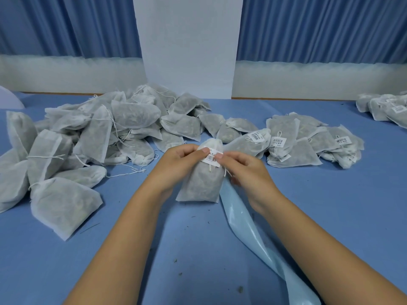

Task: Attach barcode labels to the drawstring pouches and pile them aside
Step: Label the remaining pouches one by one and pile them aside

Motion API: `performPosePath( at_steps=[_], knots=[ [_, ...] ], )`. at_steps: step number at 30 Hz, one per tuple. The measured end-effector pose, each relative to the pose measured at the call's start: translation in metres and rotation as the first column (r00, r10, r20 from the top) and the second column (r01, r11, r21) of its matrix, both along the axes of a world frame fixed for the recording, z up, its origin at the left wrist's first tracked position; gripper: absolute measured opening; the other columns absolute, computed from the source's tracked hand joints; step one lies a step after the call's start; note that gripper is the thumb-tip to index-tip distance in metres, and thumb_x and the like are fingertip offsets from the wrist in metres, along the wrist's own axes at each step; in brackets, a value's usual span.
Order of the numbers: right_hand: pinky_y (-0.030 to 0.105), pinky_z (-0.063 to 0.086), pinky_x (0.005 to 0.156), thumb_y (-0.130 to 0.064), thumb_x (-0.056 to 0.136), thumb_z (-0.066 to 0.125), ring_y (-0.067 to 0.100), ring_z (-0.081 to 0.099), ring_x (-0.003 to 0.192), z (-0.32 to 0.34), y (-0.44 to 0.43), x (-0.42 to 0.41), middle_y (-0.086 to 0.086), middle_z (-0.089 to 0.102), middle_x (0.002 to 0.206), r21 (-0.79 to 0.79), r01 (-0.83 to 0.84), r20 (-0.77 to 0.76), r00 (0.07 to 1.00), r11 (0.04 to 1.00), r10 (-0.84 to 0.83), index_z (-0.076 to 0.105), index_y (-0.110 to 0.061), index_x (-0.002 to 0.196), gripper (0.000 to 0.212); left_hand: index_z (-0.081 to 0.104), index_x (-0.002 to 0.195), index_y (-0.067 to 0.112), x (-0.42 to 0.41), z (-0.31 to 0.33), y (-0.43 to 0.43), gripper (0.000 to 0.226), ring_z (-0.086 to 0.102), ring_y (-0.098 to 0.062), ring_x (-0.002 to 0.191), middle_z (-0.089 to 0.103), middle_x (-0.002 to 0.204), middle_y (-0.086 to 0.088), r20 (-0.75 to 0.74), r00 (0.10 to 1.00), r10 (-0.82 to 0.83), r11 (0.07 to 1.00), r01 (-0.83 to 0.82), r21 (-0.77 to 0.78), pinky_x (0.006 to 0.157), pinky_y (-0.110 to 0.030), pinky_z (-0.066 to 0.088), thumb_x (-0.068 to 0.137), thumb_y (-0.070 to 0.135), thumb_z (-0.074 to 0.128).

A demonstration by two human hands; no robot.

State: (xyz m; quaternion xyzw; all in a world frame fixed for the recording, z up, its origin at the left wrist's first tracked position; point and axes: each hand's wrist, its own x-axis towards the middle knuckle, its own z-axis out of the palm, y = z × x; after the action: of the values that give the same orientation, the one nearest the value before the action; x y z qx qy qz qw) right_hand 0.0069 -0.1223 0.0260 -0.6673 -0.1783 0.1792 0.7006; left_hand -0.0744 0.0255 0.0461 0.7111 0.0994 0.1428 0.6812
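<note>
Dead centre over the blue table (176,249), gripping one filled drawstring pouch (201,183) with both hands, cinched neck pointing away, bottom edge down by the tabletop. Can't tell if touching the surface or hanging just above it. Curling the left hand (178,159) round the pouch's upper left side and pressing that thumb onto the left end of a white barcode label (210,159). Same deal with the right hand (244,168) on the upper right side, thumb pinning the label's right end. Got the label slanted across the pouch just under the neck, barcode facing up. Just below it, next to the right fingers: loose ends of the white drawstring (226,172), dangling.

Out from under the right hand and down toward the near edge: a long glossy pale-blue backing strip (244,219), twisted partway along.

Off to the left: a big messy heap of unlabelled pouches (99,133), strings flopping everywhere, spread from the far wall down to the near left corner. Over on the right, just beyond the held pouch: a smaller stack of labelled pouches (304,144), barcodes visible on several. Farther right at the edge of view, well apart from that stack: another labelled bunch (387,108), partly cut off.

On the bare table near the forearms: little dark crumbs (241,289). Behind it all: pleated blue curtains (66,25) on both sides of a plain white panel (187,40).
</note>
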Motion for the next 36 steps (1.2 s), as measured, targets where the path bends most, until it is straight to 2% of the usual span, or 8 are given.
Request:
performPosePath(
  at_steps=[3,9,16,19,22,25,30,36],
  knots=[
    [0.018,0.034,0.050,-0.031,0.089,0.069,0.006,0.042,0.054,0.001,-0.001,0.002,-0.006,0.050,0.062,0.084,-0.098,-0.094,0.990,0.992,0.106,0.072,-0.021,0.068,0.023,0.078,0.080,0.021,0.001,0.000,0.003,0.014,0.069,-0.009,0.073,0.076,0.083,0.000,-0.010,0.999,-0.046,0.995,0.045,-0.088,0.061,-0.016,0.051,0.090,0.025,0.069],
    [0.017,0.032,0.048,-0.022,0.091,0.067,0.007,0.044,0.056,0.001,-0.001,0.004,-0.003,0.053,0.065,0.191,-0.166,-0.136,0.972,0.968,0.193,0.074,-0.017,0.076,0.018,0.079,0.081,0.020,0.003,-0.003,0.004,0.014,0.069,-0.013,0.079,0.076,0.089,-0.005,0.005,0.999,-0.045,0.991,0.045,-0.129,0.071,-0.021,0.055,0.089,0.026,0.069],
    [0.019,0.043,0.065,-0.047,0.072,0.073,0.010,0.054,0.066,-0.004,-0.001,-0.007,0.004,0.070,0.084,-0.100,-0.268,0.238,0.929,0.958,0.285,0.046,-0.032,0.109,0.048,0.073,0.077,0.016,0.009,-0.002,0.011,0.022,0.070,-0.012,0.063,0.075,0.073,-0.001,0.023,0.953,0.301,0.910,-0.280,-0.305,0.053,-0.022,0.054,0.095,0.028,0.066],
    [0.023,0.045,0.061,-0.032,0.088,0.067,0.020,0.057,0.064,-0.006,0.001,-0.011,0.020,0.064,0.080,-0.038,-0.321,0.352,0.882,0.946,0.313,0.043,-0.031,0.101,0.028,0.074,0.088,0.015,0.012,-0.005,0.015,0.026,0.074,-0.016,0.075,0.078,0.082,-0.002,-0.064,0.934,0.351,0.894,-0.355,-0.275,0.061,-0.027,0.058,0.096,0.038,0.063],
    [0.019,0.039,0.042,-0.019,0.097,0.060,0.020,0.063,0.057,-0.002,-0.001,-0.006,0.006,0.058,0.070,-0.021,-0.328,0.369,0.876,0.944,0.312,0.056,-0.027,0.099,0.010,0.071,0.110,0.007,0.016,-0.009,0.019,0.045,0.070,-0.032,0.105,0.074,0.111,-0.015,-0.176,0.931,0.318,0.871,-0.361,-0.334,0.093,-0.044,0.056,0.098,0.046,0.053],
    [0.023,0.050,0.049,-0.008,0.096,0.059,0.017,0.065,0.058,0.000,0.000,-0.005,-0.002,0.064,0.072,0.103,-0.237,0.285,0.938,0.966,0.199,0.068,-0.021,0.097,0.015,0.068,0.098,0.008,0.019,-0.013,0.027,0.045,0.072,-0.021,0.083,0.074,0.095,-0.008,-0.238,0.925,0.295,0.853,-0.367,-0.370,0.071,-0.034,0.057,0.102,0.045,0.043],
    [0.024,0.052,0.095,-0.003,0.098,0.054,0.017,0.062,0.119,0.009,-0.007,0.010,0.001,0.052,0.138,0.572,0.003,0.011,1.000,0.820,-0.011,0.050,-0.035,0.136,0.050,0.065,0.090,0.012,0.019,-0.015,0.036,0.029,0.066,-0.014,0.075,0.070,0.090,0.000,-0.273,0.902,0.334,0.837,-0.417,-0.355,0.062,-0.026,0.051,0.101,0.035,0.050],
    [0.026,0.054,0.094,-0.002,0.097,0.053,0.017,0.059,0.123,0.000,-0.002,0.006,0.001,0.048,0.141,0.385,-0.093,-0.058,0.991,0.918,0.125,0.059,-0.044,0.122,0.049,0.056,0.084,0.013,0.021,-0.030,0.043,0.012,0.052,-0.021,0.072,0.053,0.086,-0.007,-0.184,0.848,0.497,0.867,-0.492,0.079,0.065,-0.029,0.041,0.094,0.010,0.051]
  ],
)
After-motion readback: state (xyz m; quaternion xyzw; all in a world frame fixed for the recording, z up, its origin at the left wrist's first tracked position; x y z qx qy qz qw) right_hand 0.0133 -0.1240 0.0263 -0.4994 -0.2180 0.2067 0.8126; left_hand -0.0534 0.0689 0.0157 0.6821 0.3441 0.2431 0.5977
